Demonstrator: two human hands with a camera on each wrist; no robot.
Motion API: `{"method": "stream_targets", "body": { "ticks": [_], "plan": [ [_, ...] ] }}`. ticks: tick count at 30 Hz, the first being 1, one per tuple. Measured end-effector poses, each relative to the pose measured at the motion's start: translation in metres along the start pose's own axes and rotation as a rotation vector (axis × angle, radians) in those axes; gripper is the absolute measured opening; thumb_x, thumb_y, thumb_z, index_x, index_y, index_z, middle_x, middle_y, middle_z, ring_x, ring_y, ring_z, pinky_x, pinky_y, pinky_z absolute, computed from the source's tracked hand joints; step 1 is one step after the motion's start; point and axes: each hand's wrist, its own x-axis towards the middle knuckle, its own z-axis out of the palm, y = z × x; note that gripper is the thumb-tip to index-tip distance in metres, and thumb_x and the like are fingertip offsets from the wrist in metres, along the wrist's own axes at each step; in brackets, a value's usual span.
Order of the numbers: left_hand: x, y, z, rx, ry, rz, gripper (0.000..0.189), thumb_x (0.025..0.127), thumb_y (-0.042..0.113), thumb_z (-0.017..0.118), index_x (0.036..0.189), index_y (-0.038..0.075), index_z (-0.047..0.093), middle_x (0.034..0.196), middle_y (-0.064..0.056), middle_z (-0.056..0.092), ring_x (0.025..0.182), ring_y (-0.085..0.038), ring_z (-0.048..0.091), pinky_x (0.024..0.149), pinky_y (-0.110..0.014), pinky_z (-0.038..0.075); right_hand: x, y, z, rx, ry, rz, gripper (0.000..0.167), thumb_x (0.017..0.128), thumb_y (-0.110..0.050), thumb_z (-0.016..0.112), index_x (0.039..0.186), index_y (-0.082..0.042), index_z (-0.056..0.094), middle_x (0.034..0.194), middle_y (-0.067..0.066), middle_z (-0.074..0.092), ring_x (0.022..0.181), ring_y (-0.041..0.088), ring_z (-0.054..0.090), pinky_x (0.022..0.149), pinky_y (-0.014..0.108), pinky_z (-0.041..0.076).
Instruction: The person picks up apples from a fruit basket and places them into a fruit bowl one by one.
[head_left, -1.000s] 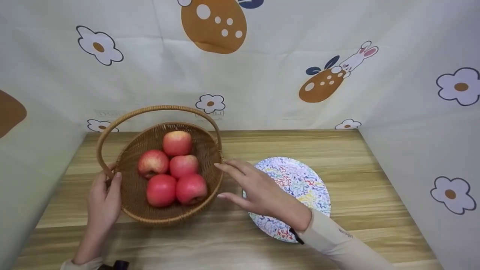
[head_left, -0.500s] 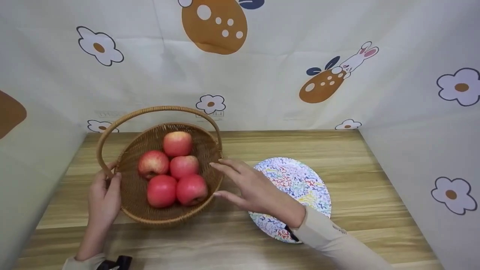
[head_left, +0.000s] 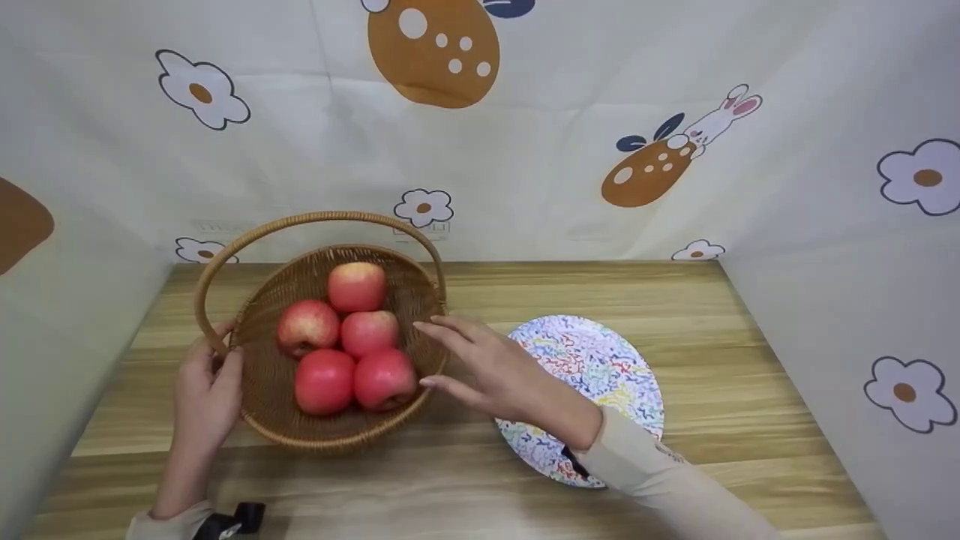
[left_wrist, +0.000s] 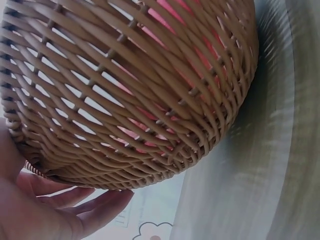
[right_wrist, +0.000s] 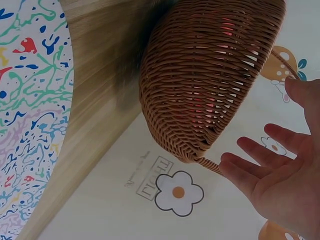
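Observation:
A round wicker basket (head_left: 255, 390) with an arched handle holds several red apples (head_left: 325, 381). My left hand (head_left: 208, 394) grips its left rim near the foot of the handle, with the thumb on top. In the left wrist view, the fingers (left_wrist: 102, 210) of that hand lie against the outside of the weave. By the right rim is my right hand (head_left: 499, 371), its fingers spread and nearly straight. The right wrist view shows those fingertips around the rim and handle side of the basket (right_wrist: 200, 75), without a clear grasp.
A round, flat disc (head_left: 637, 382) with a multicoloured squiggle pattern lies to the right, partly under my right forearm. The wooden table (head_left: 712, 337) is walled by a printed cloth (head_left: 525, 187) at the back and both sides.
My right hand has shifted slightly left, so its fingertips now reach over the basket's right rim. The basket, apples and left hand have hardly moved.

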Motion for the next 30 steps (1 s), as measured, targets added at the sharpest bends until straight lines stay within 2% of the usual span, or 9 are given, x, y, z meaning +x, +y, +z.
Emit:
{"method": "stream_targets", "body": {
  "ticks": [5,8,10,12,14,17,21,24,30],
  "plan": [
    [0.000,-0.002,0.000,0.013,0.041,0.058,0.043,0.102,0.004,0.051,0.141,-0.009,0.061,0.136,-0.029,0.061,0.093,0.015,0.048,0.077,-0.002,0.042,0.004,-0.001,0.001,0.014,-0.029,0.022,0.064,0.105,-0.045,0.062,0.159,-0.014,0.047,0.159,0.016,0.049,0.146,0.039,0.047,0.118,0.053,0.042],
    [0.000,-0.001,0.001,0.013,0.046,0.072,0.043,0.101,0.002,0.050,0.141,-0.009,0.061,0.136,-0.030,0.061,0.103,-0.008,0.061,0.078,-0.001,0.040,0.006,-0.001,0.001,0.009,-0.033,0.020,0.065,0.105,-0.045,0.062,0.160,-0.014,0.047,0.159,0.017,0.050,0.147,0.038,0.047,0.117,0.053,0.043],
    [0.000,0.000,0.001,0.012,0.044,0.074,0.043,0.101,0.002,0.049,0.141,-0.010,0.060,0.138,-0.030,0.060,0.110,-0.025,0.064,0.079,-0.001,0.039,0.007,-0.001,0.002,0.003,-0.033,0.013,0.065,0.105,-0.045,0.062,0.159,-0.013,0.047,0.159,0.017,0.050,0.147,0.038,0.047,0.117,0.053,0.043],
    [-0.001,0.000,0.002,0.014,0.046,0.075,0.043,0.101,0.001,0.050,0.141,-0.009,0.060,0.138,-0.030,0.060,0.110,-0.031,0.063,0.078,-0.001,0.040,0.008,-0.002,0.003,-0.001,-0.026,0.001,0.064,0.105,-0.044,0.063,0.159,-0.012,0.047,0.158,0.018,0.050,0.146,0.038,0.047,0.116,0.052,0.044],
    [-0.001,0.000,0.003,0.019,0.055,0.089,0.042,0.100,0.000,0.051,0.140,-0.010,0.061,0.137,-0.029,0.061,0.105,-0.020,0.063,0.077,-0.002,0.041,0.010,-0.002,0.004,0.000,-0.020,-0.013,0.064,0.105,-0.043,0.063,0.158,-0.010,0.048,0.157,0.018,0.051,0.145,0.039,0.048,0.116,0.052,0.044],
    [-0.001,0.000,0.004,0.010,0.055,0.101,0.042,0.100,-0.002,0.052,0.139,-0.011,0.061,0.135,-0.028,0.061,0.104,-0.018,0.062,0.078,-0.002,0.042,0.013,-0.002,0.006,0.002,-0.007,-0.029,0.063,0.105,-0.041,0.064,0.157,-0.009,0.049,0.155,0.019,0.053,0.144,0.040,0.050,0.116,0.052,0.045],
    [-0.002,0.001,0.005,-0.026,0.037,0.101,0.043,0.100,-0.002,0.048,0.139,-0.015,0.059,0.135,-0.031,0.059,0.116,-0.042,0.060,0.081,0.000,0.040,0.017,-0.002,0.008,-0.003,-0.002,-0.038,0.061,0.105,-0.038,0.065,0.156,-0.010,0.050,0.152,0.017,0.055,0.143,0.039,0.051,0.115,0.050,0.046],
    [-0.002,0.002,0.005,-0.025,0.046,0.110,0.042,0.099,-0.002,0.048,0.137,-0.015,0.060,0.134,-0.031,0.059,0.115,-0.046,0.060,0.081,0.000,0.040,0.020,-0.003,0.009,-0.011,-0.007,-0.040,0.060,0.105,-0.038,0.066,0.155,-0.010,0.052,0.150,0.017,0.057,0.141,0.036,0.053,0.113,0.048,0.048],
    [-0.002,0.000,0.004,-0.013,0.060,0.107,0.041,0.099,-0.001,0.049,0.136,-0.014,0.062,0.134,-0.031,0.060,0.112,-0.044,0.061,0.080,0.000,0.040,0.027,-0.006,0.012,0.013,-0.039,-0.041,0.060,0.105,-0.038,0.066,0.154,-0.007,0.052,0.149,0.018,0.058,0.136,0.032,0.058,0.110,0.045,0.052]
  ]
}}
